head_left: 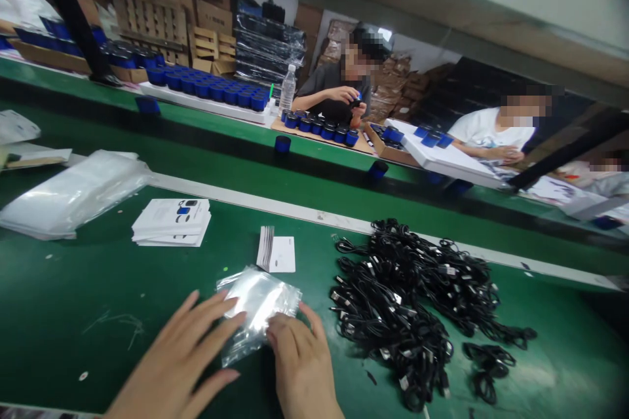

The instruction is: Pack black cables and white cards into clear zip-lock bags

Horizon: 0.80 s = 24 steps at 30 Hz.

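Clear plastic bags [265, 304] lie in a small stack on the green table in front of me. My left hand [184, 347] rests at the left side of the stack, its fingers spread and the tips over the plastic. At the right side, my right hand [299, 353] has its fingers curled in and closed on the edge of a plastic bag. Its fingertips are partly hidden. Just beyond the bags are small white cards [281, 254], some fanned upright on their edges. A pile of black USB cables [393, 301] spreads to the right of my hands.
Printed leaflets [170, 222] and larger clear plastic bags [83, 190] lie to the left. Behind a white edge strip [275, 206] runs a green conveyor belt [226, 157] carrying blue-black cylinders [282, 144]. Co-workers sit across it. A beam [442, 0] hangs overhead.
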Available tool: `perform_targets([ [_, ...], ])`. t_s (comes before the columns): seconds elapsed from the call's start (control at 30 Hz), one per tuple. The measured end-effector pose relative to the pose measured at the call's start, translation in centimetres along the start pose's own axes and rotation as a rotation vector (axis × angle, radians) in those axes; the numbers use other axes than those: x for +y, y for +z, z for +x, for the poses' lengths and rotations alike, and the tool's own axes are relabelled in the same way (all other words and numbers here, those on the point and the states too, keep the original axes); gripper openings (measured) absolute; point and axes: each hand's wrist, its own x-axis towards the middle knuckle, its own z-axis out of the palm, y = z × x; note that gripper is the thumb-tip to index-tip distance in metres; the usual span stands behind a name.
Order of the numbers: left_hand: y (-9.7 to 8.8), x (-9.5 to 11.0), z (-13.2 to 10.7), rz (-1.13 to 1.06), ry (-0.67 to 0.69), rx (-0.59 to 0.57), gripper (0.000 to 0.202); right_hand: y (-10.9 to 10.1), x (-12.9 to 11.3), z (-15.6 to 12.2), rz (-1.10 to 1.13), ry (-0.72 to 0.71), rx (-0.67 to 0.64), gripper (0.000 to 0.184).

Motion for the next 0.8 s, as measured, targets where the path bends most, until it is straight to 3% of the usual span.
perform_targets([
  [0.07, 1.8, 1.6, 2.3, 0.021, 0.079, -0.119, 0.044, -0.8, 0.2, 0.3, 0.016, 0.021, -0.004, 0.023],
  [0.13, 2.9, 2.6, 4.3, 0.015, 0.032, -0.218, 0.037, -1.6, 0.6, 0.1, 0.028, 0.086, -0.024, 0.019],
  [0.27, 3.0, 3.0, 6.6, 0.028, -0.097, -0.272, 0.024, -2.5, 1.2, -0.7, 0.048, 0.216, -0.05, 0.015],
  [0.4, 2.7, 2.5, 7.2, 0.009, -0.164, -0.338, 0.006, -2.1, 1.4, -1.2, 0.07, 0.25, -0.074, 0.015],
  [0.63, 2.4, 2.3, 7.0, -0.057, -0.209, -0.338, 0.023, -1.8, 1.4, -0.7, 0.163, 0.453, -0.086, 0.013],
  [0.8, 2.0, 2.3, 5.9, -0.099, -0.202, -0.277, 0.025, -1.8, 0.8, 0.3, 0.445, 0.634, -0.104, 0.021],
])
